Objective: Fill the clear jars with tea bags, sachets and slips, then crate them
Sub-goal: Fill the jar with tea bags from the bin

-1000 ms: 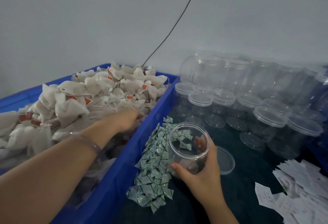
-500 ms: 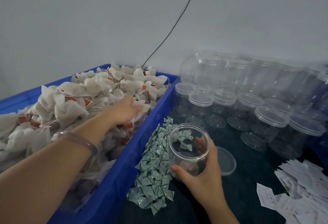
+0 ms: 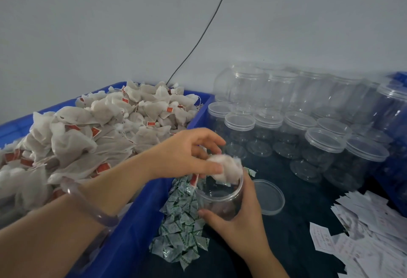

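My right hand (image 3: 240,222) grips an open clear jar (image 3: 220,198) that stands on the dark table. My left hand (image 3: 187,152) pinches a white tea bag (image 3: 224,168) over the jar's mouth, the bag's lower end just inside the rim. The jar's lid (image 3: 267,197) lies flat to the right of it. A blue crate (image 3: 141,229) on the left is heaped with tea bags (image 3: 92,128) with red tags. Green-and-white sachets (image 3: 182,227) lie piled between the crate and the jar. White paper slips (image 3: 363,240) are spread at the lower right.
Several lidded empty clear jars (image 3: 308,128) stand and lie in rows at the back right. A blue crate edge (image 3: 399,77) shows at the far right. A black cable (image 3: 198,42) runs up the grey wall behind the tea bag crate.
My left hand has come out of the crate with a tea bag and moved right to the jar's mouth. My right hand has kept its grip on the jar.
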### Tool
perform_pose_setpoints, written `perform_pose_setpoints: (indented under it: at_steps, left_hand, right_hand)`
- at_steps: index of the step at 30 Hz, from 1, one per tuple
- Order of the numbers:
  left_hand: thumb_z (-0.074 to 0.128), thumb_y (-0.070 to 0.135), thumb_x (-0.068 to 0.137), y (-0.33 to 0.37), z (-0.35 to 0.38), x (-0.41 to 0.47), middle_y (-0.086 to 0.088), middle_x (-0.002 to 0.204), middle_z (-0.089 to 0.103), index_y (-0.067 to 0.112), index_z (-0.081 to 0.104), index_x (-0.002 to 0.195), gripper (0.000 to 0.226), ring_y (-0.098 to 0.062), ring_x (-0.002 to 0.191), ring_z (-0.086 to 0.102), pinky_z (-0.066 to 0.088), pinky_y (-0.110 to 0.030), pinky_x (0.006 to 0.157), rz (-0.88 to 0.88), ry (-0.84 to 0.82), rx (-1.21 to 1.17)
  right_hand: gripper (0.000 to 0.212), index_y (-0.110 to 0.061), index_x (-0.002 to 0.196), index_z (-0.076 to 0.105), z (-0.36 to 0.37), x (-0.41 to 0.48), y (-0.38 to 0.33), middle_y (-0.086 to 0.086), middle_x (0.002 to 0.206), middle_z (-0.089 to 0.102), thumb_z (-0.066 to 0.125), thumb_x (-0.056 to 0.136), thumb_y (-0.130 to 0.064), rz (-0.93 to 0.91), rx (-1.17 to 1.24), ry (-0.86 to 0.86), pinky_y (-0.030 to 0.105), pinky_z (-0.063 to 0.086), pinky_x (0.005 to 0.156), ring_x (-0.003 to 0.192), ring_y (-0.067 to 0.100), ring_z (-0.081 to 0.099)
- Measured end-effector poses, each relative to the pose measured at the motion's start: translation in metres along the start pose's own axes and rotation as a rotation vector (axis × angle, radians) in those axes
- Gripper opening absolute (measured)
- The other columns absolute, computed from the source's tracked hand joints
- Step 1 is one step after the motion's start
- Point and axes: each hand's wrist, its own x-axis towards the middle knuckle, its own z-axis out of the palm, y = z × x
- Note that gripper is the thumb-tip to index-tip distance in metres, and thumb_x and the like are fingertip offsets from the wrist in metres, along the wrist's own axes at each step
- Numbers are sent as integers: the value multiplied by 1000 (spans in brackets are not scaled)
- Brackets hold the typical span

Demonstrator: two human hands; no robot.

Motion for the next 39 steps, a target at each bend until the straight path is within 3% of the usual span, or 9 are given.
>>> perform_pose_setpoints:
  at_steps: [4,8,14,19,25,30,34,36,39]
  left_hand:
    - [65,20,89,-3,-10,4,6,98,72,30,69,95,12,-11,84,71,58,-25,76,78,147,80]
    - [54,15,97,-27,-44,10,17,88,64,26,68,98,18,3,78,61,45,-12,67,-107,362,438]
    - [57,7,89,-59,-63,8,-5,101,70,13,70,106,22,-17,84,62,46,-24,66,-576,-129,843]
    - [56,10,88,-55,-51,12,-6,105,69,12,67,106,21,-22,90,64,47,-30,74,-624,-168,963]
    - [61,7,82,-34,-65,2,2,91,65,13,70,109,29,-16,87,63,49,-22,63,-769,-364,971]
    - [63,7,86,-36,-70,-1,9,87,64,20,75,100,23,-12,87,62,50,-22,71,-705,-282,1014]
    - [62,8,86,-37,-66,-3,14,94,63,28,69,111,33,-11,95,61,52,-26,82,-697,-402,984]
    - [59,7,88,-38,-61,0,9,97,63,24,67,117,34,-11,91,59,49,-22,73,-691,-395,1009]
    - [55,10,92,-40,-67,-1,8,89,62,22,67,93,16,-7,77,56,41,-17,60,-607,-272,959]
  right_hand:
    - [110,-38,145,32,-3,-1,0,-30,133,47,88,51,-48,-5,6,41,12,40,101,129,-3,45]
    - [112,-40,146,31,-1,-3,-1,-33,130,46,87,49,-52,2,16,54,16,43,101,128,-3,45]
    - [109,-45,143,32,0,-3,-3,-33,130,47,89,49,-50,-11,43,47,3,39,92,127,-6,45]
    - [108,-47,141,33,0,-2,-3,-33,130,48,88,49,-51,-24,26,52,3,38,94,127,-6,46]
    - [108,-50,140,30,0,-3,-3,-35,131,47,87,48,-53,-8,22,41,3,37,95,127,-7,45]
    - [108,-51,140,30,-2,-3,-4,-35,130,46,87,48,-53,6,22,29,5,38,97,127,-8,44]
    - [109,-44,143,31,-2,-4,-4,-34,131,46,87,49,-50,1,19,24,7,39,100,128,-8,44]
    - [113,-39,146,31,-1,-4,-4,-33,132,46,87,49,-51,4,17,21,10,39,102,129,-7,44]
    - [114,-41,146,30,-1,-4,-4,-34,132,45,87,48,-55,16,22,16,10,39,102,129,-8,44]
